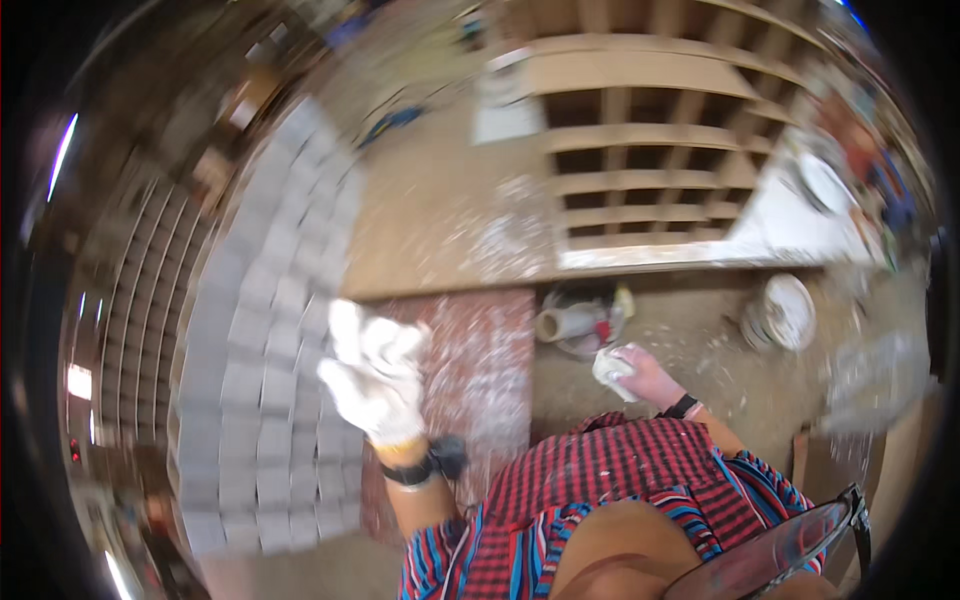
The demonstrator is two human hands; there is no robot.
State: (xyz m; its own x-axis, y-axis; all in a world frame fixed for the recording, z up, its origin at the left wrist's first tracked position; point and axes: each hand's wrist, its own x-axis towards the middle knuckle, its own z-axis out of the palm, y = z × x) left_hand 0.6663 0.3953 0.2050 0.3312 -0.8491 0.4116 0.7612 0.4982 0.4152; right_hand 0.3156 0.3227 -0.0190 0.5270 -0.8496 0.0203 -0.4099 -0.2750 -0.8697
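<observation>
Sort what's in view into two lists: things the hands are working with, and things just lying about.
In use:
- gloved left hand on the grey tile sheet
- right hand gripping a white lump
- speckled red board beside the glove

Lying about:
- wooden shelf unit
- white bucket
- tub with a roll

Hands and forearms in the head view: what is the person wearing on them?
The left hand wears a white fabric glove with a yellowish cuff; just below it sits a black wristband. The right hand is bare, with a black band with a pink edge at the wrist. Both forearms are bare; the sleeves are not visible.
</observation>
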